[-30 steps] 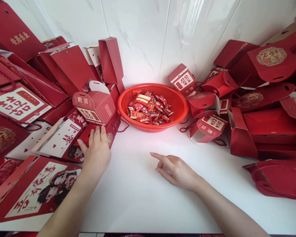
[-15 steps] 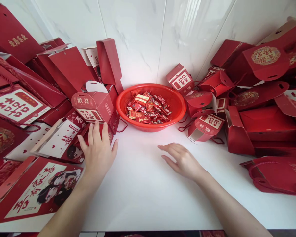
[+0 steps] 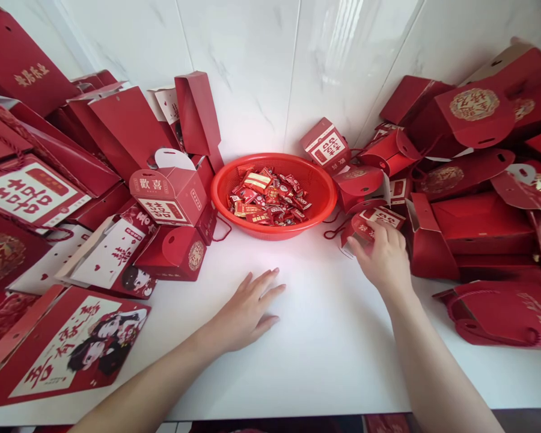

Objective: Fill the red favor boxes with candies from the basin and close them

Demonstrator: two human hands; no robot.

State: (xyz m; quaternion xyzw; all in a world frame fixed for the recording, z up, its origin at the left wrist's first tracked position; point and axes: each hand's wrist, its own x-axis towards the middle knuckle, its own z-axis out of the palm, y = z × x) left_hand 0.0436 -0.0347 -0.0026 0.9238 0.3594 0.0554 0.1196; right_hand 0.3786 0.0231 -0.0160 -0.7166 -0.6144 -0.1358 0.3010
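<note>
My right hand (image 3: 385, 258) reaches to the right side of the white table (image 3: 315, 343). Its thumb and fingers close over a small red candy box (image 3: 363, 230) with a white-and-gold label, hiding part of it. Over the middle of the table my left hand (image 3: 250, 310) is open and holds nothing, its fingers spread toward the right. Ahead of both hands stands a red plastic basket (image 3: 275, 233). Wrapped candies (image 3: 273, 195) are heaped inside it.
Red gift boxes and bags crowd the left, among them a small red box (image 3: 174, 252) and a stacked box (image 3: 169, 192). More boxes (image 3: 482, 222) pile up on the right, with a corded bag (image 3: 500, 313) in front. A tiled wall (image 3: 252, 78) closes off the back.
My left hand has left the small red box on the left and moved right, over the middle of the table. My right hand has moved right and taken hold of a candy box.
</note>
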